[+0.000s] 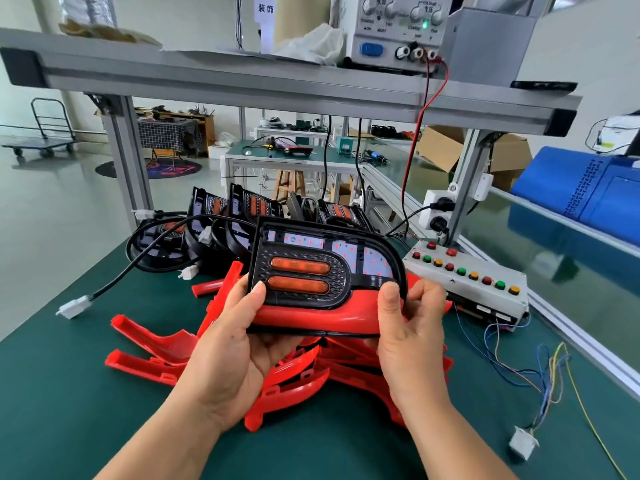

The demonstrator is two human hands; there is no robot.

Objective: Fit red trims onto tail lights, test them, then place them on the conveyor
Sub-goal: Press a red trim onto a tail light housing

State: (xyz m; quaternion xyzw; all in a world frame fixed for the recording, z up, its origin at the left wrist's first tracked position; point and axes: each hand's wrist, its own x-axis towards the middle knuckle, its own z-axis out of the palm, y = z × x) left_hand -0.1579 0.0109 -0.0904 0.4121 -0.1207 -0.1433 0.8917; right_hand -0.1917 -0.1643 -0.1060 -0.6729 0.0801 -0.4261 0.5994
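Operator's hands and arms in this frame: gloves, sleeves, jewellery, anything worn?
Nothing worn that shows. The bare left hand and bare right hand have no gloves, rings or finger cots. The thumbnails in view are short and look unpainted. The left forearm and right forearm are uncovered to the frame edge: no sleeves, watch, wrist strap or cables.

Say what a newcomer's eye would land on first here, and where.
A black plastic tail light with two amber oval lenses stands out at centre, held by the left hand and right hand, a red trim along its lower edge. Beneath lies a heap of red plastic trims on the green mat; a white box of coloured buttons sits at right.
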